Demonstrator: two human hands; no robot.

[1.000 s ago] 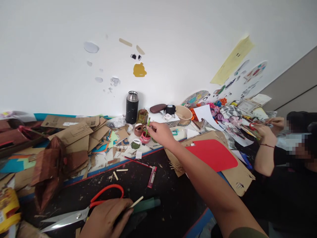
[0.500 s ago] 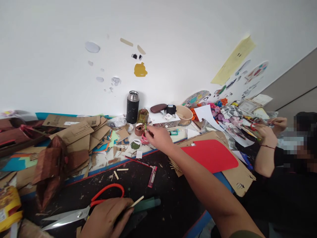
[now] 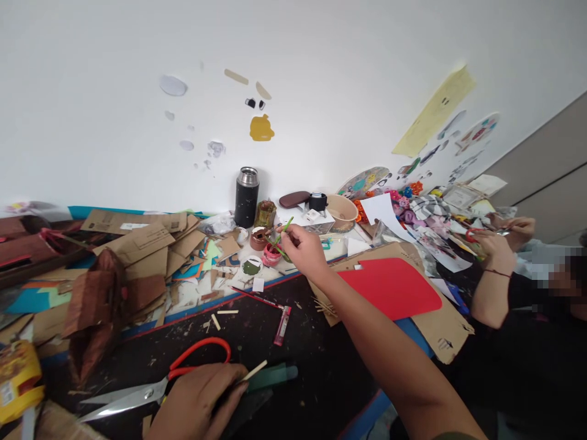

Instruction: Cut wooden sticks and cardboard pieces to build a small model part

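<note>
My right hand [image 3: 303,249] is stretched out over the far side of the table and pinches a thin green paintbrush [image 3: 283,231]. The brush tip sits by a small pink paint pot [image 3: 270,255], next to a brown pot [image 3: 258,238] and a round lid with dark green paint [image 3: 251,266]. My left hand [image 3: 198,404] is closed at the near edge around a pale wooden stick [image 3: 254,371] and a dark green piece [image 3: 274,376]. Red-handled scissors [image 3: 158,381] lie just left of that hand.
Cardboard scraps [image 3: 142,250] cover the left of the table, with a black flask [image 3: 246,197] by the wall. A red sheet [image 3: 394,286] lies on cardboard at the right. Another person's hands [image 3: 495,244] work with red scissors at the far right. A yellow tub [image 3: 16,382] is at near left.
My right hand has lifted the green brush slightly and drawn it right from the pink pot, tilting it. My left hand has stayed put.
</note>
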